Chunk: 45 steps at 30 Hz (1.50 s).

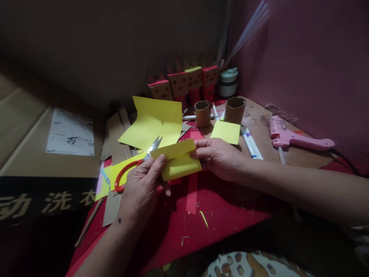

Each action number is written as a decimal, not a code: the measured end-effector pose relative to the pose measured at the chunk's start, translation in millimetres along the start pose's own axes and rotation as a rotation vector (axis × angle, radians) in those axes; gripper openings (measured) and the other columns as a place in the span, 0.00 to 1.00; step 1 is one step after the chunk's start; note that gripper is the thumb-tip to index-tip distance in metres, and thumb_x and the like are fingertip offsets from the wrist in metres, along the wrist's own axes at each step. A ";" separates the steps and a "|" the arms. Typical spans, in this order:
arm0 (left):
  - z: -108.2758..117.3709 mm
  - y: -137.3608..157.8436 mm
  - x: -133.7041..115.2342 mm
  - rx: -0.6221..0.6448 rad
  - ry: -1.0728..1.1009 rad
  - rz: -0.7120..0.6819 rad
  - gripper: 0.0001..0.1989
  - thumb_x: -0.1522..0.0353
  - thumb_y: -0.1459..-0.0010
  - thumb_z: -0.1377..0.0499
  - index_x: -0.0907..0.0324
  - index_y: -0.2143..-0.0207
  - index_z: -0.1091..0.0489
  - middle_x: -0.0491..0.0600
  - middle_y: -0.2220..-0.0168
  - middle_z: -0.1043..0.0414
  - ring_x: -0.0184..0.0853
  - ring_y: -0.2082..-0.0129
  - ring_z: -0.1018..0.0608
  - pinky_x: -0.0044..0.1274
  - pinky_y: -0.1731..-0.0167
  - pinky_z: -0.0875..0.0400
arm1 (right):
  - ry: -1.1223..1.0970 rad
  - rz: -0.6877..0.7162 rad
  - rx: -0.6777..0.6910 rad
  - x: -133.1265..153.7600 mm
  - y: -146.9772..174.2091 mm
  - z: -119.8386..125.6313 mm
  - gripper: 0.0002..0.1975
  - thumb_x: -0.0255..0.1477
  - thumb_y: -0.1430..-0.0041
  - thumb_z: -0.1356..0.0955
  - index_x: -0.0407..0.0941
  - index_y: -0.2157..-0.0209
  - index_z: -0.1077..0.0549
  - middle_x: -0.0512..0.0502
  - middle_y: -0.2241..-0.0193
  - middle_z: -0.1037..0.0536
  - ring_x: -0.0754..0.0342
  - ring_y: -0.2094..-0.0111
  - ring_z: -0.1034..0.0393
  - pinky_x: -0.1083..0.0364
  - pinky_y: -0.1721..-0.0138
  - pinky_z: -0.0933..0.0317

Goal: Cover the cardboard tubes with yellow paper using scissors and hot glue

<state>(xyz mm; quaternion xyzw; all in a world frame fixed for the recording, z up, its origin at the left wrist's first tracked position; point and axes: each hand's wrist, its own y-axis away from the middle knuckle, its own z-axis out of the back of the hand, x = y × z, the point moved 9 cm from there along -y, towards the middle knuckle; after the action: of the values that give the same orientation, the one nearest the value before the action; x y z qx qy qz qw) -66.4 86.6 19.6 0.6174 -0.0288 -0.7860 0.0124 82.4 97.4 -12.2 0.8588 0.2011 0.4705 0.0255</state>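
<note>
My L hand (140, 177) & R hand (216, 156) are apart, each pinching one end of the yellow paper piece (183, 166) held betw. them. Looks folded, narrower flap over wider part; matte, approx. rectangular. Est.: v. light, thin, not slippery, prob. creases easily; best held lightly by the ends. Just beyond L hand: scissors (148, 155), metal blades, smooth orange handle. Past R hand: flat yellow square (226, 132), rough-rimmed brown cardboard tube (203, 117). Farther R: pink glue gun (288, 136), prob. hard plastic.
</note>
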 end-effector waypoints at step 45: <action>-6.3 -1.7 -0.4 -0.039 -0.003 -0.002 0.17 0.58 0.41 0.41 0.60 0.77 0.31 0.42 0.88 0.33 0.25 0.90 0.33 0.14 0.90 0.38 | -0.013 0.251 0.044 15.0 1.9 1.6 0.12 0.35 0.45 0.28 0.44 0.71 0.32 0.56 0.79 0.31 0.63 0.78 0.36 0.62 0.75 0.41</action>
<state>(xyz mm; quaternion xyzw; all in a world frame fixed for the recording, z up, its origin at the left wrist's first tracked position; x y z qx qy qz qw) -60.1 88.1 18.5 0.6157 -0.0129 -0.7875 0.0234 91.5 101.5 -0.7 0.8807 0.1020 0.4598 -0.0509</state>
